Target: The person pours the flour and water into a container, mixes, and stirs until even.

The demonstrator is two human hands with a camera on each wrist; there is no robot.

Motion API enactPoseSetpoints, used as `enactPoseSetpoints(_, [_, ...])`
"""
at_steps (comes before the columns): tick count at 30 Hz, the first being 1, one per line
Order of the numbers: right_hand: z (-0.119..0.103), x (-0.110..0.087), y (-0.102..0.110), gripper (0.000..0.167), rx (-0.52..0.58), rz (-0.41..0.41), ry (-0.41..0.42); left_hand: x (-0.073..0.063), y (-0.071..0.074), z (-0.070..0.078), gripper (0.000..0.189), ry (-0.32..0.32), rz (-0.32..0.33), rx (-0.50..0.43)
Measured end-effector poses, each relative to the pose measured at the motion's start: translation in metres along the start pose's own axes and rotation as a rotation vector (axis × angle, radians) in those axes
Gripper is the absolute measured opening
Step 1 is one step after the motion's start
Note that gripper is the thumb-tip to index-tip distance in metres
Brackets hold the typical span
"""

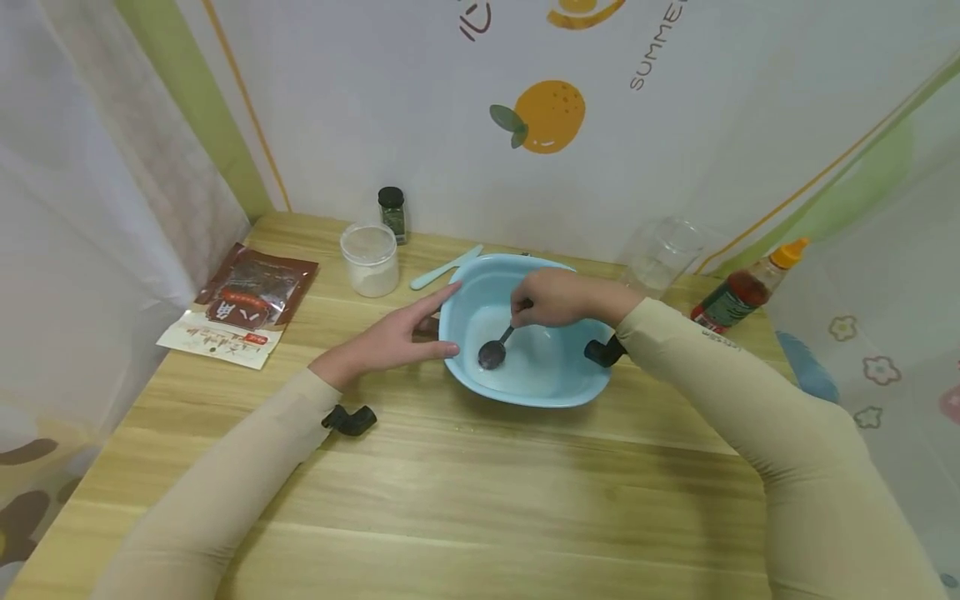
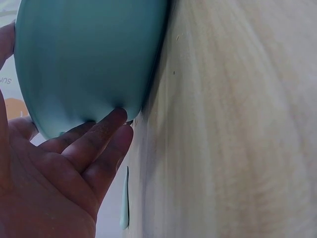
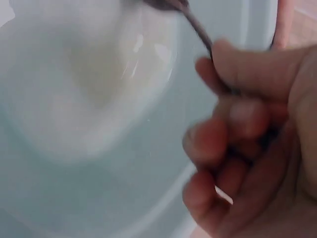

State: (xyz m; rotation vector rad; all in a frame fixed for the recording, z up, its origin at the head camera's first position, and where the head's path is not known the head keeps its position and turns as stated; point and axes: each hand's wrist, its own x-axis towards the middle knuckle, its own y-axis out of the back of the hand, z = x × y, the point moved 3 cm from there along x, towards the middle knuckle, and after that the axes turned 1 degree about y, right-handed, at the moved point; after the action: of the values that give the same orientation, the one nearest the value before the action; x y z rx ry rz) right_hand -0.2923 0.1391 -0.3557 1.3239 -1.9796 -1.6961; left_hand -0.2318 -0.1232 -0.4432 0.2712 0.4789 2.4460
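My right hand [image 1: 551,297] holds a dark metal spoon [image 1: 492,355] by its handle, fingers curled round it. The spoon's bowl is low inside a light blue basin [image 1: 525,396]. Whitish, shiny liquid [image 3: 99,74] covers the basin's bottom in the right wrist view. My left hand [image 1: 397,337] rests against the basin's left side, thumb and index finger spread at the rim. From the left wrist view, its other fingers [image 2: 99,134] touch the basin's outer wall, fairly straight.
Behind the basin lie a pale green utensil [image 1: 447,267], a jar of white powder [image 1: 370,260] and a black-capped spice jar [image 1: 392,215]. Food packets [image 1: 243,304] lie left. A clear glass [image 1: 663,254] and an orange-capped sauce bottle [image 1: 746,287] stand right. A curtain hangs behind.
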Motion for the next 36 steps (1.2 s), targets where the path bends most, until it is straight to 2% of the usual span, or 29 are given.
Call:
enactPoseSetpoints(3, [0.004,-0.001,0.005,0.018,-0.034,0.042,-0.047,0.001,0.0,0.0,0.102,-0.002,0.005,0.015])
enactPoseSetpoints(6, [0.004,-0.005,0.009,0.016,-0.057,0.004,-0.061,0.001,0.0,0.001,0.102,-0.005,0.007,0.021])
enactPoseSetpoints(9, [-0.003,-0.004,0.005,0.015,-0.046,-0.067,-0.008,0.001,0.001,0.001,0.102,-0.002,0.006,0.02])
enactPoseSetpoints(12, [-0.012,0.003,-0.001,0.017,0.005,-0.095,0.07,0.0,0.001,0.0,0.102,0.008,0.006,0.014])
enactPoseSetpoints(14, [-0.016,0.009,-0.004,0.017,0.023,-0.063,0.089,0.0,0.001,-0.001,0.102,0.013,0.004,0.006])
enactPoseSetpoints(16, [-0.016,0.013,-0.004,0.018,0.0,-0.004,0.071,-0.001,0.0,-0.003,0.102,0.015,0.0,0.0])
enactPoseSetpoints(20, [-0.01,0.012,0.003,0.019,-0.058,0.105,-0.035,0.0,-0.001,-0.003,0.102,0.013,-0.001,-0.003])
enactPoseSetpoints(24, [-0.005,0.006,0.009,0.018,-0.081,0.113,-0.089,0.001,-0.001,0.0,0.103,0.016,0.001,0.005])
enactPoseSetpoints(26, [-0.006,0.004,0.009,0.016,-0.086,0.069,-0.063,0.001,-0.001,0.001,0.103,0.018,-0.001,0.01])
enactPoseSetpoints(31, [-0.017,0.01,0.001,0.016,-0.04,-0.031,0.075,0.0,0.0,-0.001,0.102,0.024,-0.004,0.01])
enactPoseSetpoints(33, [-0.02,0.014,-0.001,0.016,-0.031,-0.017,0.095,0.0,0.0,-0.001,0.102,0.022,-0.005,0.008])
enactPoseSetpoints(36, [-0.018,0.019,0.001,0.016,-0.062,0.051,0.042,0.0,0.0,0.0,0.102,0.019,-0.007,0.006])
